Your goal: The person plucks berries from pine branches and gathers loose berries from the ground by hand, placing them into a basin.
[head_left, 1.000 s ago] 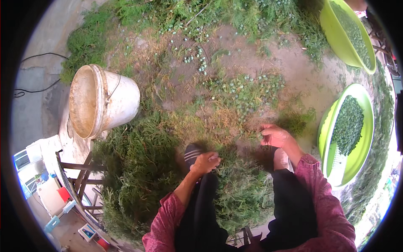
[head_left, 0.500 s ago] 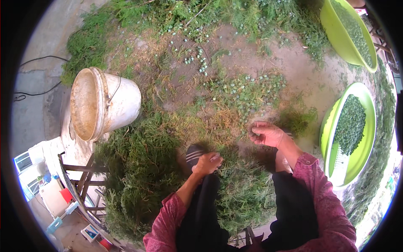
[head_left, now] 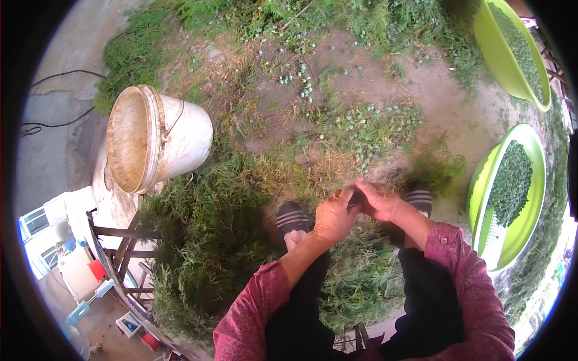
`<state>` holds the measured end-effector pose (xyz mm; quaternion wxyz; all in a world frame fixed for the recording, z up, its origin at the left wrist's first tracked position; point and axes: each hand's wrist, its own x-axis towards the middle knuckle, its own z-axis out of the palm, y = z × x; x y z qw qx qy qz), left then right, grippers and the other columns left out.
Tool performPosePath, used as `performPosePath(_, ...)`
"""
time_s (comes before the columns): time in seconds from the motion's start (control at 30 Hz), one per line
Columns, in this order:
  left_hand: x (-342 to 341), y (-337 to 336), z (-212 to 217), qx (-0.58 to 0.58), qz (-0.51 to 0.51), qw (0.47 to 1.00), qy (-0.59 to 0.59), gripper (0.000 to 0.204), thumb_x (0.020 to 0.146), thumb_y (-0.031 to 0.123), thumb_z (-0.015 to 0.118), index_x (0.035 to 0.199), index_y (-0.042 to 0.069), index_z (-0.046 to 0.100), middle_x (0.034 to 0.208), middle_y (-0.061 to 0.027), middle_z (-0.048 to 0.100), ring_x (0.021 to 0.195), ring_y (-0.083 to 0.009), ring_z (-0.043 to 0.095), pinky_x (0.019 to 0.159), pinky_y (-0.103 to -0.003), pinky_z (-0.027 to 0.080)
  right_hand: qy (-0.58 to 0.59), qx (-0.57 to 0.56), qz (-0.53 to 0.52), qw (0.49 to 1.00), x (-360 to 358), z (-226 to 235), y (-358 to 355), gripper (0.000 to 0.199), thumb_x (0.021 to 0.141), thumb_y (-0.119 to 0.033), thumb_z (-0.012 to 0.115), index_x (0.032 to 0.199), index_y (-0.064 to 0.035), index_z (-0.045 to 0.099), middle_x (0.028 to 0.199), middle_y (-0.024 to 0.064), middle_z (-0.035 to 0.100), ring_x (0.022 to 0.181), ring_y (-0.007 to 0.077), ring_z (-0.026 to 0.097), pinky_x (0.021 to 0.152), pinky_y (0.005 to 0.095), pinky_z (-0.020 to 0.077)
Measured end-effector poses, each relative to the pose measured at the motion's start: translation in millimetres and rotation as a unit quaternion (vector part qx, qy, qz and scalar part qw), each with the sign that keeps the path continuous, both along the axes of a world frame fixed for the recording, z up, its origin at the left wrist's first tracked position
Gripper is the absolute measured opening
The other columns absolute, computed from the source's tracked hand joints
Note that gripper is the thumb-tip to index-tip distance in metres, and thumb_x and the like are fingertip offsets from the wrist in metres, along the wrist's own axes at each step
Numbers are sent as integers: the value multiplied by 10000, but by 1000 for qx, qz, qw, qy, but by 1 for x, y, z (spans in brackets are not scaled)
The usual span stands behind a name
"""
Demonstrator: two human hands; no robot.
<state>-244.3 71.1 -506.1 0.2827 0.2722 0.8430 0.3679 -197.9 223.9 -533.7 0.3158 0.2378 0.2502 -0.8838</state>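
Since the earlier frames the two hands have been brought together: the left hand [head_left: 333, 218], previously rested near the left sandal, has been raised to meet the right hand [head_left: 380, 201], which has been drawn inward from the heap at the right. Both hands are seen with fingers curled and touching each other above the ground between the feet; a small dark item is pinched where they meet, but its kind cannot be told. A pile of cut green sprigs [head_left: 205, 240] is spread over the ground to the left of and beneath the legs, with a blurred tuft [head_left: 436, 168] lying just beyond the right hand. A dark striped sandal [head_left: 291, 218] is placed just left of the left hand. A white bucket [head_left: 180, 138] is tipped on its side at the upper left, its opening turned leftward. A lime-green basin [head_left: 530, 222] holding picked green leaves is set at the right, and a second lime-green basin [head_left: 490, 36] stands at the upper right. Small pale-green bits [head_left: 373, 123] are scattered over bare soil beyond the hands.
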Motion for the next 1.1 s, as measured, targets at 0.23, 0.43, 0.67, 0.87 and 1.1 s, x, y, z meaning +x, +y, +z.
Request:
performPosePath(0.23,3,-10,-14,-49,-24,998,24,225,747,91,624,968,75,588,881,-157,615,786,-330,618,683,-391,503,-30,-37,-2,999,7,-7,-7,639,802,-610,527,1039,-18,563,1035,71,581,982,187,526,913,363,416)
performPosePath(0.43,5,-8,-21,47,49,994,-80,114,785,77,592,874,5,591,780,-165,614,706,-277,625,640,-342,487,-88,-31,-16,995,19,-15,1,678,803,-594,538,1095,18,528,1069,102,561,1031,202,516,993,388,380)
performPosePath(0.67,0,-7,-14,19,69,990,-126,126,806,90,582,880,-12,571,724,-145,605,629,-224,596,612,-326,478,-38,71,59,995,20,-15,10,373,826,-295,649,1050,-15,545,972,65,589,904,179,585,830,320,492)
performPosePath(0.87,9,-20,-31,18,69,977,-201,130,794,115,596,839,-4,568,662,-133,593,576,-253,590,568,-344,472,-39,51,57,996,28,-17,23,184,815,-86,595,986,-34,556,878,44,591,786,147,586,700,274,502)
performPosePath(1.1,42,-58,-65,-155,-211,956,-132,224,760,217,618,895,41,590,748,-135,627,704,-316,622,627,-390,492,-80,99,37,991,26,-17,49,124,791,-104,602,893,-56,550,783,17,580,684,114,563,576,249,476)
